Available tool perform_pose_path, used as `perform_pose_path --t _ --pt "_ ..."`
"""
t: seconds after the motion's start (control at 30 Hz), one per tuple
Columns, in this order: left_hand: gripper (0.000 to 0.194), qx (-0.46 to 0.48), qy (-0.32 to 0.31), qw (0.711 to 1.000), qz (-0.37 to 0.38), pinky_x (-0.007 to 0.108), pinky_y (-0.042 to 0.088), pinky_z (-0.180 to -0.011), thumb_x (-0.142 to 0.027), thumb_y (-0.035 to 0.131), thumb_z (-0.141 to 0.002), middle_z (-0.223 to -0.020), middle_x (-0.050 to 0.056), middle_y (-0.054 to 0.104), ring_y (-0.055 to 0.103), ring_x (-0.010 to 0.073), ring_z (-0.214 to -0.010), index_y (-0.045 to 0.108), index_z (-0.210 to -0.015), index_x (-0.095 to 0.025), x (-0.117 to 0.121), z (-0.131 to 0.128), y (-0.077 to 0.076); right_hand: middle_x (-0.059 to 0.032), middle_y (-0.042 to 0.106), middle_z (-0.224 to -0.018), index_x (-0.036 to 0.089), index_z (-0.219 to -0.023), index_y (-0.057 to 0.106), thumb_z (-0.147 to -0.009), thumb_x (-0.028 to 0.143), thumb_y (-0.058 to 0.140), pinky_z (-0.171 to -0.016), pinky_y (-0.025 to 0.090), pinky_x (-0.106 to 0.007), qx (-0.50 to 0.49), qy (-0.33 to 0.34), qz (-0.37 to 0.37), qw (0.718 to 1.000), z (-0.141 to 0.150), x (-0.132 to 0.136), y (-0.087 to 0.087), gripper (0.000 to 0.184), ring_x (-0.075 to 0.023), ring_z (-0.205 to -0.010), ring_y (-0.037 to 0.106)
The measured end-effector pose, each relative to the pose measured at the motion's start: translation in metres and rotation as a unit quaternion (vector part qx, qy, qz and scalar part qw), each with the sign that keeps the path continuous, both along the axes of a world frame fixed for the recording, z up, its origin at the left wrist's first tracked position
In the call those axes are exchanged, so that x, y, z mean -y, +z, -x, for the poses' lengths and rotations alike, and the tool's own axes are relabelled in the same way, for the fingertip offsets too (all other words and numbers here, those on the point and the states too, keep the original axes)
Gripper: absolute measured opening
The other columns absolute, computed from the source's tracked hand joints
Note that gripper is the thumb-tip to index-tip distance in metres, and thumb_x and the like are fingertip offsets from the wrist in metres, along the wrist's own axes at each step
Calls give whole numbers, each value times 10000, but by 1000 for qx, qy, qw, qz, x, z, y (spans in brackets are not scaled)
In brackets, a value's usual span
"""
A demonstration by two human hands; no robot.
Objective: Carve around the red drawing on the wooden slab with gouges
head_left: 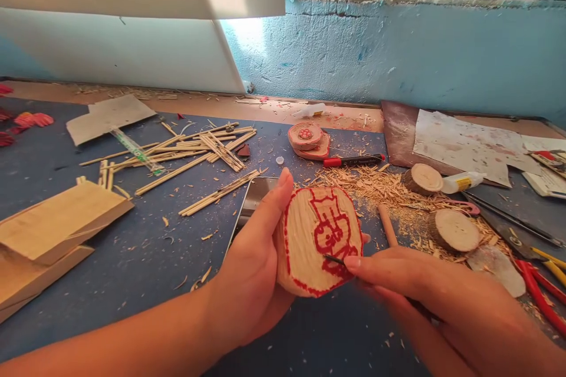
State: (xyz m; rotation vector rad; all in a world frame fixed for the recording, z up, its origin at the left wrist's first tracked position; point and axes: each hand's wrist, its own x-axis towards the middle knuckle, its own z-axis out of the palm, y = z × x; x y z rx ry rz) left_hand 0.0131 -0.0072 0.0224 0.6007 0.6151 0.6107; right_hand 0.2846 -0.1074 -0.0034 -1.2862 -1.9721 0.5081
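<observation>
My left hand [260,253] is closed round the left side of a wood slice [305,241], thumb along its upper edge. The slice is tilted toward me and bears a red drawn figure and a red line round its rim. In my right hand [411,283] is a thin dark pointed tool [335,259], pinched between thumb and fingers. Its tip is at the slice's face, by the lower left of the red figure. Most of the tool's handle is hidden by my fingers, so its exact kind does not show.
Wood shavings [371,182] lie behind the slice, with a red-capped marker [354,161] and two bark-edged slices [453,231]. Red-handled pliers [537,288] are at the right. Thin sticks [190,150] and wooden blocks [62,218] occupy the left; a blue wall [398,53] rises behind.
</observation>
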Motion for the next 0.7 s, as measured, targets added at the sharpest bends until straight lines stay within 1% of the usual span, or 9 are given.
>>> perform_pose_path --t 0.07,0.13,0.27,0.37,0.47,0.53,0.57,0.63,0.7 --pt "789 0 -19 1000 -6 647 647 -1365 -883 937 -966 -1322 196 967 858 551 -1515 889 -1352 -197 -2 0 2 -85 956 -1115 368 -1472 963 -1098 565 952 -794 832 -369 -20 -19 19 999 -8 4 -3 423 -329 -1007 960" --pt "802 6 -51 998 -20 652 658 -1334 -885 887 -1003 -1314 190 969 859 545 -1505 892 -1425 -203 -5 -1 5 -87 946 -1093 370 -1463 963 -1087 608 953 -775 826 -377 -44 -36 44 997 -12 6 -4 445 -338 -990 949" --pt "913 -31 -112 992 -48 628 698 -1192 -945 816 -991 -1262 193 967 890 531 -1393 873 -1520 -203 -12 -1 9 -87 940 -1090 374 -1495 940 -1100 612 945 -700 803 -357 -108 -58 121 985 -7 1 4 461 -338 -933 939" --pt "880 -79 -122 988 -50 507 677 -1082 -942 875 -940 -1199 175 967 908 457 -1273 901 -1408 -197 -15 1 6 -58 959 -1199 436 -1465 911 -1150 542 925 -702 797 -298 -168 -66 172 968 0 -9 17 333 -311 -963 974" --pt "817 -103 -127 985 -51 433 645 -990 -938 943 -898 -1198 153 967 901 374 -1123 914 -1268 -211 -17 2 0 -37 967 -1369 404 -1216 928 -1124 521 973 -600 734 -209 -203 -90 148 964 -2 -17 27 155 -219 -797 939" --pt "808 -119 -130 983 -59 413 636 -958 -966 944 -890 -1178 148 963 874 332 -1042 913 -1172 -209 -19 2 -4 -77 972 -1360 358 -1154 933 -1084 569 1001 -511 704 -235 -200 -108 126 966 -12 -17 27 233 -211 -691 877" --pt "810 -128 -132 981 -63 408 633 -950 -981 935 -894 -1156 148 959 860 320 -1015 909 -1132 -206 -19 2 -6 -100 974 -1315 347 -1185 939 -1070 611 1002 -516 726 -279 -192 -115 119 967 -17 -16 25 296 -242 -704 878" --pt "843 -144 -137 978 -70 411 637 -945 -1027 889 -905 -1104 150 948 842 307 -975 897 -1076 -202 -21 2 -8 -130 969 -1228 336 -1299 940 -1037 706 1001 -622 808 -390 -173 -120 104 972 -27 -14 20 458 -337 -840 926" --pt "877 -157 -147 973 -77 417 644 -933 -1070 836 -925 -1071 144 941 839 300 -941 882 -1054 -204 -22 2 -9 -133 959 -1181 336 -1364 929 -1020 778 991 -712 844 -452 -163 -118 93 975 -31 -12 17 563 -385 -940 948"
